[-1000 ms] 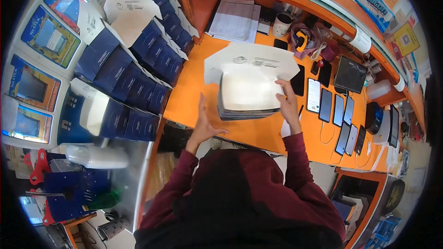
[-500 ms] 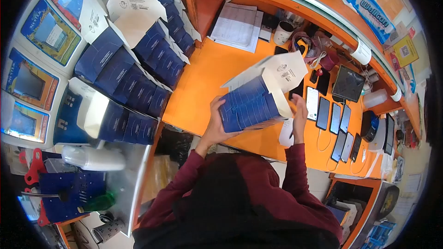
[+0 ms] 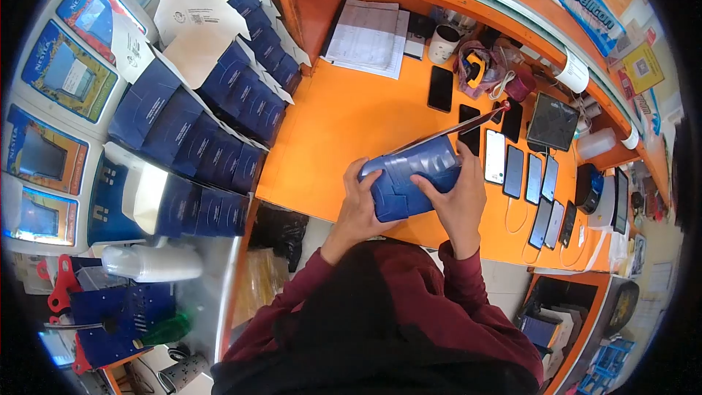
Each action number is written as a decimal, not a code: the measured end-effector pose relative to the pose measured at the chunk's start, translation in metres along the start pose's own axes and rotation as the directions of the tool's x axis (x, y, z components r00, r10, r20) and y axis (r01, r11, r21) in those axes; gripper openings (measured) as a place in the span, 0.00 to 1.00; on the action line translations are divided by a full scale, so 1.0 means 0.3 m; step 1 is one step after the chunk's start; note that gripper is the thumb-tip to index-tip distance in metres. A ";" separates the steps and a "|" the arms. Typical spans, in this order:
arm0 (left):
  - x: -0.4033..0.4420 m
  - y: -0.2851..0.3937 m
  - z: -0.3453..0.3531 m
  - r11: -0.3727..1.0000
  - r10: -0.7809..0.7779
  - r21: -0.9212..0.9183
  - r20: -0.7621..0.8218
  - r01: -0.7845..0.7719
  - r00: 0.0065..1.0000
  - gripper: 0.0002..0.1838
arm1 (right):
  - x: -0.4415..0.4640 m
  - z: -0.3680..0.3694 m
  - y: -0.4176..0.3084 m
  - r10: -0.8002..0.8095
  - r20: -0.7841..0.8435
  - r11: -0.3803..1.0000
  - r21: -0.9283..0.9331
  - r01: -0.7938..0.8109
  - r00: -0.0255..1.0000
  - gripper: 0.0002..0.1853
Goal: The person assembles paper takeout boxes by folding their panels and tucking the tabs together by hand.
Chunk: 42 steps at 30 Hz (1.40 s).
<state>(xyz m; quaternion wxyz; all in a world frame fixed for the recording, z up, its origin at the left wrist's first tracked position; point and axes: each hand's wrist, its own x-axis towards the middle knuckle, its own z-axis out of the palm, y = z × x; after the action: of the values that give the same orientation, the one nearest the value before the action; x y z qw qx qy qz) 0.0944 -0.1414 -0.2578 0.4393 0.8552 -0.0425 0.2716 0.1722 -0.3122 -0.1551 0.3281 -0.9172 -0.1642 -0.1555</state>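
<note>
A dark blue cardboard box [image 3: 413, 170] is held between both hands, tilted over the front edge of the orange desk. My left hand [image 3: 356, 212] grips its left end, with the thumb on the near face. Around the right end closes my right hand [image 3: 462, 205], its thumb pressing on the blue face. The box's long flap shows almost edge-on and points up to the right. What is inside the box cannot be seen.
Similar blue boxes [image 3: 175, 128] with raised white flaps stand in rows at left. Several phones [image 3: 513, 172] lie on the orange desk [image 3: 329, 124] at right. Papers [image 3: 365, 40] and a mug [image 3: 443, 44] sit at the back. Stacked clear cups [image 3: 150, 262] lie lower left.
My right hand, apart from the box before, now grips its right end. The box has turned, so its white flap is seen nearly edge-on instead of face-on.
</note>
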 end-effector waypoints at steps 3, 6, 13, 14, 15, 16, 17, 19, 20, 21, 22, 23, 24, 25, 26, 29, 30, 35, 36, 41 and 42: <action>0.012 0.035 0.018 0.997 0.042 0.066 -0.042 -0.040 0.998 0.60 | -0.007 0.026 -0.006 -0.026 0.047 0.991 -0.129 0.032 0.999 0.56; 0.023 0.046 0.017 0.992 0.058 0.114 -0.049 -0.052 0.997 0.60 | -0.008 0.055 0.013 0.030 0.063 0.993 -0.115 -0.022 0.998 0.61; 0.026 0.021 -0.001 0.992 0.097 0.083 -0.036 -0.094 0.995 0.58 | 0.028 0.078 0.047 0.047 0.089 0.999 0.001 -0.047 0.995 0.61; 0.024 0.021 -0.004 0.992 0.100 0.081 -0.039 -0.096 0.994 0.58 | 0.031 0.078 0.042 0.039 0.089 0.999 0.006 -0.040 0.995 0.61; 0.023 0.022 -0.007 0.993 0.089 0.083 -0.040 -0.085 0.995 0.58 | 0.033 0.078 0.038 0.032 0.089 0.999 0.012 -0.033 0.996 0.61; 0.021 0.023 -0.011 0.994 0.077 0.086 -0.041 -0.073 0.996 0.58 | 0.033 0.078 0.034 0.036 0.091 0.999 0.022 -0.038 0.995 0.61; 0.019 0.023 -0.014 0.994 0.066 0.089 -0.043 -0.062 0.997 0.58 | 0.034 0.078 0.031 0.040 0.091 0.999 0.033 -0.043 0.995 0.61; 0.000 0.014 -0.011 0.993 0.044 0.109 -0.066 -0.037 0.997 0.58 | 0.037 0.072 0.028 0.036 0.088 0.999 0.035 -0.039 0.995 0.61; -0.005 0.012 -0.014 0.993 0.033 0.120 -0.078 -0.024 0.996 0.59 | 0.036 0.068 0.028 0.028 0.085 0.999 0.029 -0.030 0.996 0.61; -0.010 0.010 -0.019 0.992 0.042 0.124 -0.071 -0.033 0.997 0.59 | 0.037 0.065 0.027 0.020 0.084 1.000 0.022 -0.022 0.996 0.60; -0.015 0.009 -0.025 0.991 0.050 0.126 -0.064 -0.041 0.997 0.59 | 0.041 0.058 0.024 0.008 0.090 1.000 0.018 -0.010 0.996 0.60; -0.019 0.009 -0.032 0.990 0.058 0.128 -0.057 -0.050 0.997 0.60 | 0.050 0.048 0.021 -0.004 0.094 1.000 0.013 0.003 0.996 0.60; -0.025 0.006 -0.041 0.987 0.061 0.148 -0.038 -0.054 0.997 0.60 | 0.058 0.044 0.018 -0.016 0.099 1.000 0.008 0.015 0.995 0.59; -0.033 0.002 -0.054 0.984 0.063 0.168 -0.018 -0.059 0.998 0.60 | 0.062 0.045 0.018 -0.026 0.115 0.999 0.038 0.022 0.993 0.59; -0.038 -0.002 -0.064 0.980 0.067 0.187 0.002 -0.066 0.998 0.60 | 0.068 0.047 0.018 -0.038 0.128 0.997 0.068 0.029 0.991 0.59; -0.052 -0.017 -0.086 0.970 0.090 0.227 -0.018 -0.083 0.996 0.61 | 0.083 0.051 -0.001 -0.091 0.137 0.992 0.105 0.077 0.986 0.58; -0.057 -0.013 -0.088 0.978 0.043 0.207 -0.037 -0.035 0.998 0.61 | 0.087 0.052 -0.010 -0.115 0.139 0.989 0.109 0.100 0.984 0.58; -0.087 0.003 -0.104 0.980 -0.134 0.119 -0.205 0.161 0.970 0.61 | 0.123 0.024 -0.020 -0.136 0.075 0.985 0.112 0.127 0.988 0.58; -0.103 -0.006 -0.117 0.976 -0.118 0.153 -0.220 0.154 0.968 0.60 | 0.133 0.014 -0.009 -0.130 0.058 0.985 0.122 0.123 0.990 0.58; -0.248 -0.138 -0.232 0.957 -0.084 0.234 -0.344 0.172 0.935 0.59 | 0.163 0.002 -0.010 -0.228 0.001 0.961 -0.161 0.225 0.974 0.58; -0.264 -0.143 -0.258 0.951 -0.072 0.251 -0.386 0.180 0.920 0.59 | 0.155 0.028 -0.021 -0.250 0.021 0.942 -0.227 0.248 0.968 0.58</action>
<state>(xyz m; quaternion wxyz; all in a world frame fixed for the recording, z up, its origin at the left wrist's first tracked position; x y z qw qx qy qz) 0.0076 -0.0684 -0.2927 0.3298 0.8428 0.1362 0.4029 0.2128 -0.2929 -0.1396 0.1989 -0.9201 -0.2583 -0.2172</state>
